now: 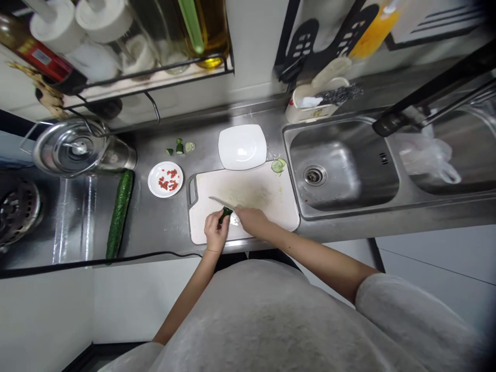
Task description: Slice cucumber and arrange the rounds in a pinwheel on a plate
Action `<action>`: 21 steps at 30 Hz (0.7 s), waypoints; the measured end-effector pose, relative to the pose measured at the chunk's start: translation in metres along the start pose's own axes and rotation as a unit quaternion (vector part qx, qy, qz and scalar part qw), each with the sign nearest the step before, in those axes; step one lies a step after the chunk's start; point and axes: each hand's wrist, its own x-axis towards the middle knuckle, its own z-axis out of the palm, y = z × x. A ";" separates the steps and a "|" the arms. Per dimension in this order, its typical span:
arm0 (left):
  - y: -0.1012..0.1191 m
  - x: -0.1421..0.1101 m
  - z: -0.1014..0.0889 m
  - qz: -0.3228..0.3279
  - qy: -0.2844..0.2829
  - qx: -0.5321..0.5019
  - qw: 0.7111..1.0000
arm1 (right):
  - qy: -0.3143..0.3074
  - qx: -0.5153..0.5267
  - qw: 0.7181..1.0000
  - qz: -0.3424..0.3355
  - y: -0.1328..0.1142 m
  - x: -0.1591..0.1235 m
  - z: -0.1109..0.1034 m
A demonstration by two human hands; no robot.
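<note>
A pale cutting board [251, 194] lies on the steel counter in front of me. My left hand [215, 232] is closed on a short dark green cucumber piece [226, 212] at the board's near edge. My right hand [248, 219] grips a knife [221, 202], whose blade points left and rests over the cucumber piece. A few cucumber slices [278, 165] lie at the board's far right corner.
A white square plate [242, 146] sits behind the board, a small dish of red bits [165, 179] to its left, and a whole cucumber [119, 213] farther left. Cucumber ends [180, 147] lie on the counter. A double sink [341, 170] is at right, a lidded pot [72, 147] at left.
</note>
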 end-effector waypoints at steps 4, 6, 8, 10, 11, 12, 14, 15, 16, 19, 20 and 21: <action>0.008 0.001 -0.008 -0.045 -0.008 -0.038 0.998 | 0.061 -0.052 0.997 0.016 0.012 -0.022 -0.004; 0.013 0.003 -0.014 -0.100 0.045 -0.044 0.993 | 0.100 -0.089 0.991 0.018 0.020 -0.033 -0.004; 0.019 0.009 -0.021 -0.140 0.110 -0.031 0.984 | 0.136 -0.126 0.983 0.010 0.029 -0.042 -0.001; 0.028 0.022 -0.029 -0.129 0.120 -0.007 0.984 | 0.165 -0.158 0.973 0.003 0.036 -0.048 0.003; 0.033 0.031 -0.033 -0.098 0.087 0.006 0.991 | 0.179 -0.171 0.969 -0.001 0.039 -0.049 0.005; 0.039 0.040 -0.035 -0.061 0.029 0.021 0.997 | 0.193 -0.180 0.965 -0.007 0.041 -0.051 0.006; 0.050 0.060 -0.038 -0.009 -0.091 0.054 0.994 | 0.218 -0.193 0.957 -0.023 0.042 -0.052 0.008; 0.055 0.068 -0.038 0.007 -0.137 0.067 0.988 | 0.228 -0.197 0.953 -0.032 0.042 -0.052 0.008; 0.060 0.075 -0.038 0.022 -0.184 0.073 0.980 | 0.235 -0.201 0.950 -0.040 0.041 -0.053 0.008; 0.064 0.086 -0.031 0.043 -0.264 0.061 0.962 | 0.233 -0.205 0.949 -0.051 0.037 -0.054 0.005; 0.063 0.087 -0.028 0.044 -0.266 0.045 0.962 | 0.225 -0.203 0.952 -0.049 0.036 -0.054 0.004; 0.061 0.087 -0.024 0.038 -0.257 0.025 0.965 | 0.215 -0.198 0.955 -0.045 0.035 -0.055 0.002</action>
